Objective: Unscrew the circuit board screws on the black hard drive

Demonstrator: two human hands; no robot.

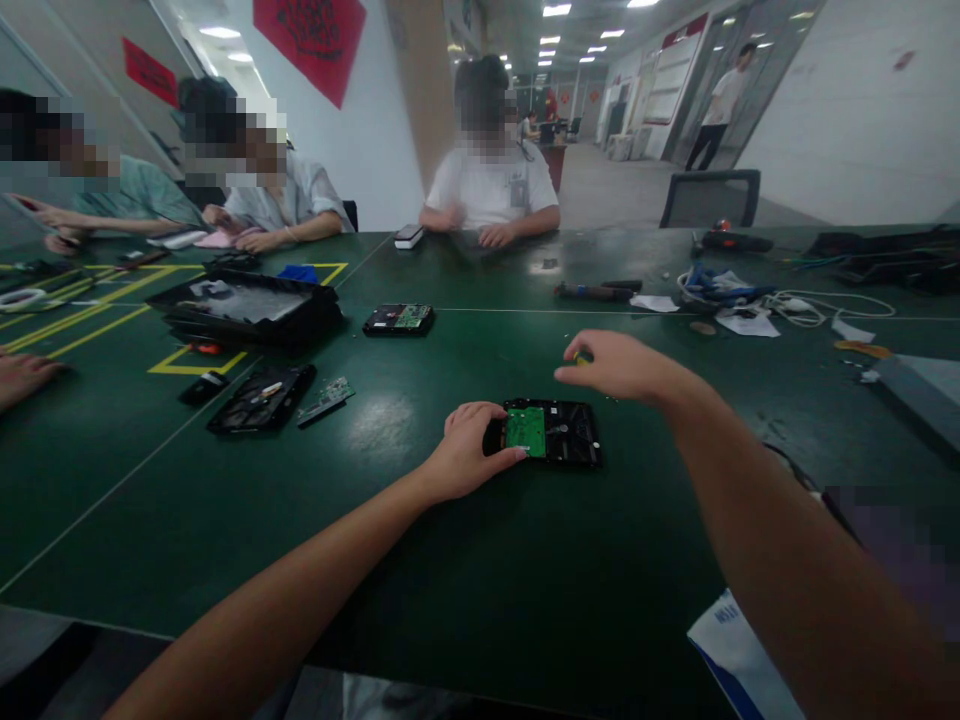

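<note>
A black hard drive (pixel 562 432) with a green circuit board (pixel 525 431) on top lies on the dark green table (pixel 420 560) in front of me. My left hand (pixel 469 448) rests on the drive's left end, fingers curled round its edge and thumb on the green board. My right hand (pixel 615 365) hovers just beyond the drive, fingers pinched on a small tool with a yellow handle (pixel 581 356), of which only the tip shows.
Another hard drive (pixel 399 319) lies further back. A black tray (pixel 247 310), an opened drive casing (pixel 261 398) and a loose board (pixel 326 400) are on the left. Cables, papers (pixel 739 322) and tools lie at the right. Three people sit across the table; another person's hand (pixel 22 375) rests at the left edge.
</note>
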